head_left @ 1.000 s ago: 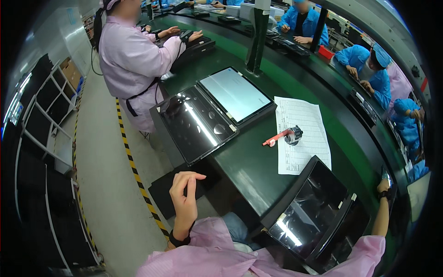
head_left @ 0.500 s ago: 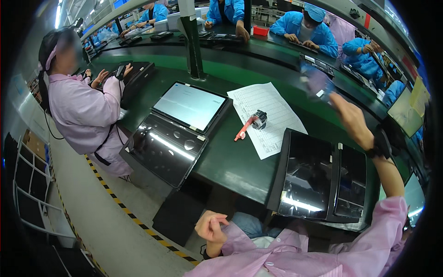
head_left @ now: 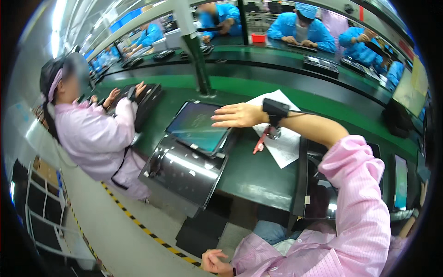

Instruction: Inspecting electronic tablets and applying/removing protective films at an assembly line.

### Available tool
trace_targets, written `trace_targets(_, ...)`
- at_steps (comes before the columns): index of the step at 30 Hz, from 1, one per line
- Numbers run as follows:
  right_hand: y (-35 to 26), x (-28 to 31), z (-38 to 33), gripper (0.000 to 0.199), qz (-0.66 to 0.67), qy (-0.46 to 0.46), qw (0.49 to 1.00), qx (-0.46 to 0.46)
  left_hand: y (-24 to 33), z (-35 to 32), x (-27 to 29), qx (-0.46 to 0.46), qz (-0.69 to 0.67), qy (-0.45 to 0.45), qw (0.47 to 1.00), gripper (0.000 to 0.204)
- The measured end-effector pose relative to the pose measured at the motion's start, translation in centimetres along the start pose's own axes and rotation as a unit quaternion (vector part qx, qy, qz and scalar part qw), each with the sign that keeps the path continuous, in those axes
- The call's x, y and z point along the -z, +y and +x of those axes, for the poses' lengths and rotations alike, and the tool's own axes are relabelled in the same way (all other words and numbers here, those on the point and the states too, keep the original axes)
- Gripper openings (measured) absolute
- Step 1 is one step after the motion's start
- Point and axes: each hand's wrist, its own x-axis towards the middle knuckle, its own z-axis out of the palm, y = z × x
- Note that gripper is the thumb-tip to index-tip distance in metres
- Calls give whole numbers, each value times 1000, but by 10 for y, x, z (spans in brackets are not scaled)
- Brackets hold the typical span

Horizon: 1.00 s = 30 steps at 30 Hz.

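My right hand (head_left: 242, 115) is spread flat over the screen (head_left: 194, 127), contact unclear; left hand (head_left: 216, 262) apart, curled, closure unclear. Screen likely stiff, slick, fragile; edge hold best.

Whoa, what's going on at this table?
The person's right hand is held out over the right edge of a lit screen; whether it touches is hard to tell. The left hand is low, with nothing seen in it. A glossy black panel sits on the screen's near side. To the right, a paper sheet lies on the green table. Another person in pink is at the left.
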Motion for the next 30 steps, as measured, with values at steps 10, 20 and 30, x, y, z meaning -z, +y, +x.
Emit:
trace_targets(10, 11, -33, 14, 54, 49, -105, 986, -120, 6, 10, -23, 59, -53, -15, 997, 34)
trace_targets(20, -9, -80, 46, 58, -95, -154, 964, -197, 12, 5, -29, 56, -61, -87, 993, 33)
trace_targets(30, -46, -21, 43, 55, -153, -129, 949, -245, 20, -21, -18, 66, -79, -85, 991, 30)
